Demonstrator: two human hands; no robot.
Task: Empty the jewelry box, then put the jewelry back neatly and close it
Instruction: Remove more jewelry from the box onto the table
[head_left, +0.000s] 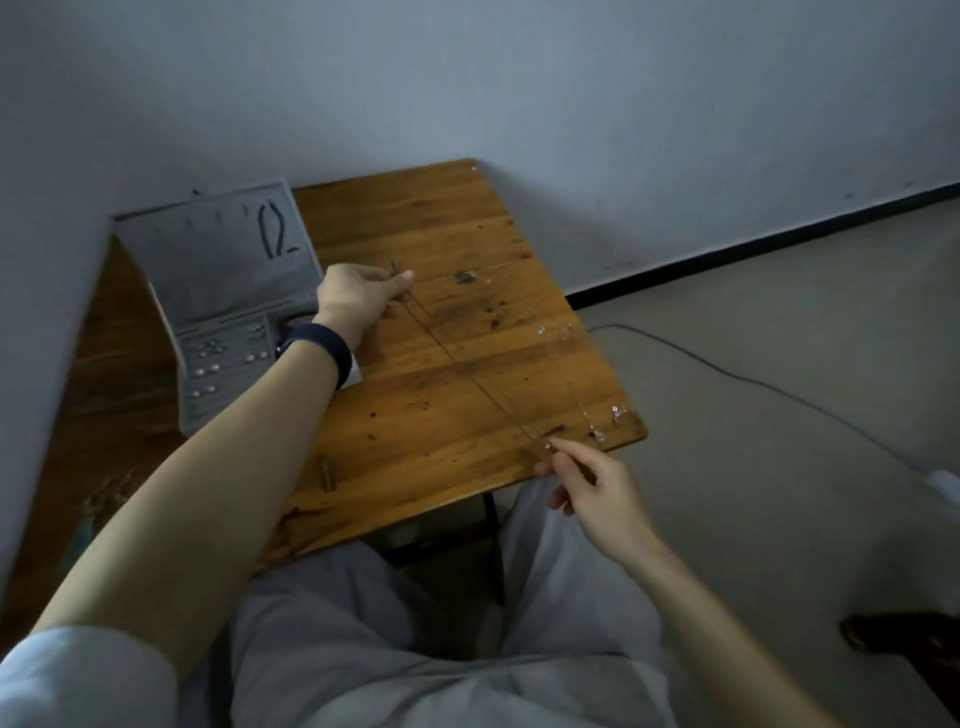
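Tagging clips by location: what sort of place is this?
Likely a plain room at home or a small workroom: a worn wooden table set against bare painted walls, a plain floor with a loose cable, and an open jewelry box on the table.

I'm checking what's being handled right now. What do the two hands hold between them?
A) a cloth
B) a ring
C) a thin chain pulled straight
C: the left hand and right hand each pinch an end of a thin chain stretched over the table.
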